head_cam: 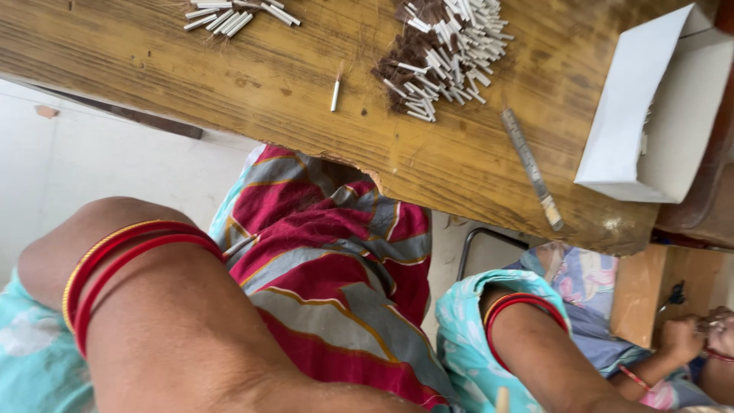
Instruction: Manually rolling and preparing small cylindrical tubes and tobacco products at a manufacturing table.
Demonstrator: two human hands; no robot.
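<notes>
My left forearm crosses the lower left with red and gold bangles [99, 268] at the wrist. Past them only the rounded back of my left hand [50, 256] shows, and its fingers are hidden, bent down toward teal cloth [23, 352]. My right forearm [558, 359] comes in at the lower right with a red bangle [527, 304]. That hand is covered by teal cloth [474, 329]. Neither hand touches the wooden table [267, 84] above them. On the table lie a pile of short white sticks mixed with brown fibres [447, 57] and a single white stick [336, 93].
A smaller bunch of white sticks [237, 15] lies at the table's far edge. A thin metal strip [531, 164] and an open white box [650, 115] are on the right. Red and grey striped cloth [329, 260] covers my lap. Another person's hands [680, 336] are at far right.
</notes>
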